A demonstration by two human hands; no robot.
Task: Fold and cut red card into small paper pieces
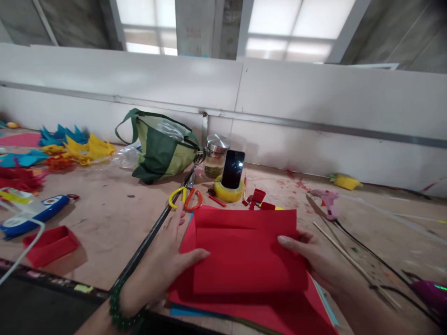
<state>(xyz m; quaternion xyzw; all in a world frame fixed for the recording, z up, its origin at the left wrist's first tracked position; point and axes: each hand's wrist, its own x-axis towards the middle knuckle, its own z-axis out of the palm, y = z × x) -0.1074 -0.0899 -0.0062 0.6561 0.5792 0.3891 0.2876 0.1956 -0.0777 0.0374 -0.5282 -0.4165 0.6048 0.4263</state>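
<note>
A smaller red sheet (pixel 240 263) with a crease or slit near its top edge lies over a larger red sheet (pixel 275 314). Pinched at its right edge, it sits between the thumb and fingers of my right hand (pixel 314 253). My left hand (pixel 174 249) is open at its left side, thumb over the red sheet and fingers stretched forward. Its fingertips reach the scissors (pixel 186 195), which have one yellow and one orange handle; whether they touch is unclear. Blue sheet edges (pixel 195 311) show under the red ones.
A phone (pixel 233 170) leans in a yellow tape roll (pixel 228 191) beside a glass jar (pixel 214 163). The green bag (pixel 164 151) stands behind. Left are a red box (pixel 50 246) and a blue tool (pixel 52 214); right, a pink glue gun (pixel 328 202) and sticks (pixel 349 258).
</note>
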